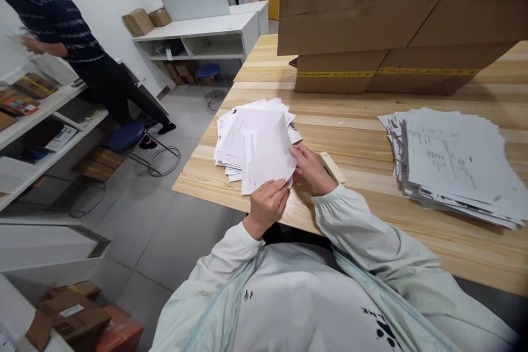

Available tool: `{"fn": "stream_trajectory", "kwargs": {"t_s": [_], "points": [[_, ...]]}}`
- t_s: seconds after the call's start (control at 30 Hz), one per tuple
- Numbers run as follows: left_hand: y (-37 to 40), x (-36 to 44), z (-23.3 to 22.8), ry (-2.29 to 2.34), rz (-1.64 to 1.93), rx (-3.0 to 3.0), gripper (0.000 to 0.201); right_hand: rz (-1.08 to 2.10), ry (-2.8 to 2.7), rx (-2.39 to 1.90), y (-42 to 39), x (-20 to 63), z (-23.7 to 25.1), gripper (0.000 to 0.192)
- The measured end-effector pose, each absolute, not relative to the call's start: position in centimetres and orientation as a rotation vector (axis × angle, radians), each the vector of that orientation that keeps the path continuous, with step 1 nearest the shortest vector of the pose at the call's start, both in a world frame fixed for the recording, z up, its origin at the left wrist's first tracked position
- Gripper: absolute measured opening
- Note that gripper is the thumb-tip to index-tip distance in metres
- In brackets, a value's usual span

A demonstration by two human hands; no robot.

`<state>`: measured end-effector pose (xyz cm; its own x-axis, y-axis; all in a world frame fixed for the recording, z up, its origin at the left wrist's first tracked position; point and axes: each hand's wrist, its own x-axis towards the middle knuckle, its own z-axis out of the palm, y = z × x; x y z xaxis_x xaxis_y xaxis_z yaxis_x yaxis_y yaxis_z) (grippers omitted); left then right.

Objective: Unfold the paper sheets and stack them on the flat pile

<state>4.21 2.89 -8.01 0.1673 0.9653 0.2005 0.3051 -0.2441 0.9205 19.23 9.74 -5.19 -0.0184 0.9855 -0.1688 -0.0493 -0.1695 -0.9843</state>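
Note:
A folded white sheet of paper (266, 154) is held up over the near edge of the wooden table (363, 143). My left hand (266, 203) pinches its lower edge and my right hand (311, 168) grips its right side. Behind the sheet lies a stack of folded papers (231, 137) at the table's left edge. A small pale wooden stick (333, 168) lies on the table just right of my right hand. A loose pile of flat printed sheets (454, 165) lies to the far right.
Large cardboard boxes (391, 16) stand at the back of the table. Left of the table are blue stools (126, 136), shelves with books (33, 104) and another person (61, 27) standing at them. White shelving (206, 38) lines the far wall. Boxes (74, 313) sit on the floor.

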Motion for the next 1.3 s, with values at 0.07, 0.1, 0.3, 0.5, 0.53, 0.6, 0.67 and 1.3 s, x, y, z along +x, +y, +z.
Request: {"fn": "stream_trajectory", "kwargs": {"t_s": [0.07, 0.1, 0.3, 0.5, 0.53, 0.6, 0.67, 1.3], "points": [[2.2, 4.7, -8.2, 1.221, 1.064, 1.706, 0.018, 1.453, -1.151, -1.296, 9.5, 19.8, -5.5, 0.039], [1.9, 4.9, -8.2, 1.219, 1.051, 1.73, 0.018, 1.474, -1.179, -1.294, 9.4, 20.0, -5.7, 0.035], [0.3, 3.7, -5.7, 1.329, 1.546, 1.618, 0.028, 1.141, -1.225, -1.179, 7.3, 22.2, -5.6, 0.022], [2.5, 1.1, -3.0, 1.124, 1.424, 0.805, 0.059, 0.878, -1.231, -1.189, 2.7, 26.8, -3.8, 0.024], [2.9, 1.3, -2.9, 1.016, 1.258, 0.714, 0.059, 0.901, -1.302, -1.204, 2.1, 27.4, -3.6, 0.023], [3.5, 2.1, -3.1, 0.823, 1.035, 0.617, 0.057, 0.978, -1.431, -1.201, 1.3, 28.5, -3.4, 0.028], [3.7, 3.3, -3.5, 0.717, 0.977, 0.597, 0.054, 1.073, -1.502, -1.159, 0.8, 29.3, -3.2, 0.037], [5.7, 3.1, -3.5, 0.735, 1.104, 0.541, 0.028, 0.654, -0.872, -1.539, 4.9, 35.9, -3.3, 0.076]]}}
